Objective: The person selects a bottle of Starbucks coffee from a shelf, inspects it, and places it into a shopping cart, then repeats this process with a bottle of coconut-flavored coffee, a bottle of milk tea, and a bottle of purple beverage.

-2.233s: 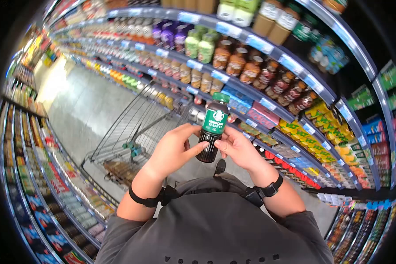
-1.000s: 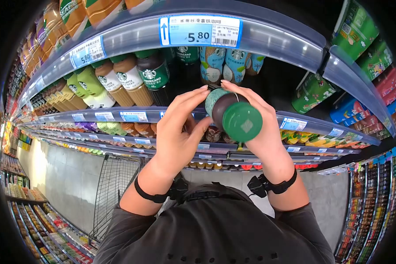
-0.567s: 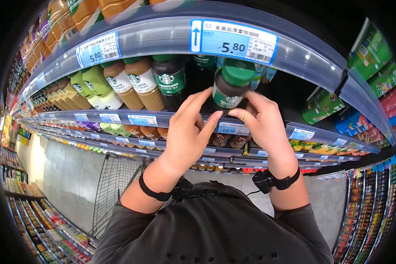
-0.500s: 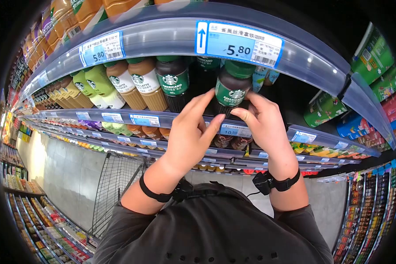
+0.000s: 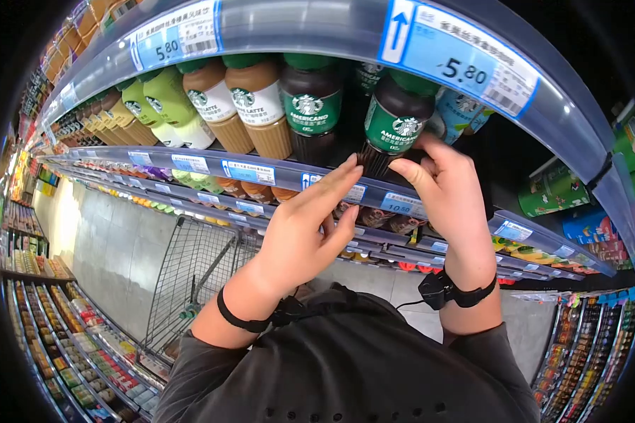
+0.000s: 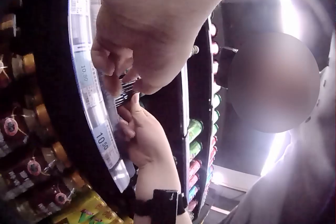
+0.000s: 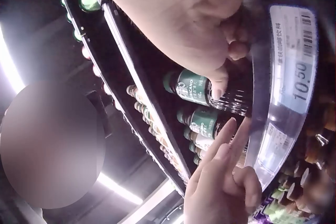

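A dark coffee bottle with a green cap and green Americano label stands upright at the front of the shelf, label facing out. My right hand holds its lower right side, thumb on the ribbed base and fingers curled behind. My left hand is apart from the bottle, to its lower left, with fingers extended and pointing at the shelf edge. A matching Americano bottle stands to the left, with a gap between the two. In the left wrist view, the hands mostly hide the held bottle.
Latte bottles and green bottles line the shelf leftward. Blue cans stand behind at right. An upper shelf edge with a price tag overhangs the bottle caps. A shopping cart is below left.
The bottle has gone from in front of my body onto the shelf, tipped forward, then turned upright with its label outward. My left hand has just drawn away from it; my right hand stays on it.
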`<action>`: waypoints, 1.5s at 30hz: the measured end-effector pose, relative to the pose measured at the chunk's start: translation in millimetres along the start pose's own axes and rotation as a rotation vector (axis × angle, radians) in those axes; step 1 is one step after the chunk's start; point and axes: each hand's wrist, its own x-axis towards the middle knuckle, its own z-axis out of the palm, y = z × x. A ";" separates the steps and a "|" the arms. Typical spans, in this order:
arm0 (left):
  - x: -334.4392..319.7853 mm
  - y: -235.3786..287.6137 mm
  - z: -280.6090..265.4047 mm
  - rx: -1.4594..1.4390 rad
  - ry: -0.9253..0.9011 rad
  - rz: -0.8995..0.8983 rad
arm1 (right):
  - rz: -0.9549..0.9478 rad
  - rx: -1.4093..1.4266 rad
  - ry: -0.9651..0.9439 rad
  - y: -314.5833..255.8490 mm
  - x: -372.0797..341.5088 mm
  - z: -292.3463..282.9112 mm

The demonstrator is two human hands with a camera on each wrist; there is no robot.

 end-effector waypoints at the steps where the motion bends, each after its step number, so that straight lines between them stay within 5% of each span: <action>1: -1.9 -1.3 -3.8 0.002 0.003 -0.005 | 0.013 -0.029 -0.008 -3.5 1.3 0.8; 10: -0.2 -11.3 -47.6 0.070 0.035 0.311 | 0.011 -0.026 0.032 -5.0 5.6 14.0; 24: 12.2 -17.6 -84.6 0.062 0.113 0.424 | 0.048 0.068 -0.002 -9.2 3.4 11.0; 34: -45.3 -38.1 -102.8 0.108 0.461 0.264 | -0.023 0.569 0.029 14.2 -36.3 -15.3; 37: -78.6 -36.3 -90.7 0.150 0.469 0.150 | -0.276 0.736 -0.312 27.4 -50.0 -19.6; 45: -130.9 -7.7 -58.2 0.234 0.493 -0.110 | -0.015 0.594 -0.525 69.2 -86.7 15.0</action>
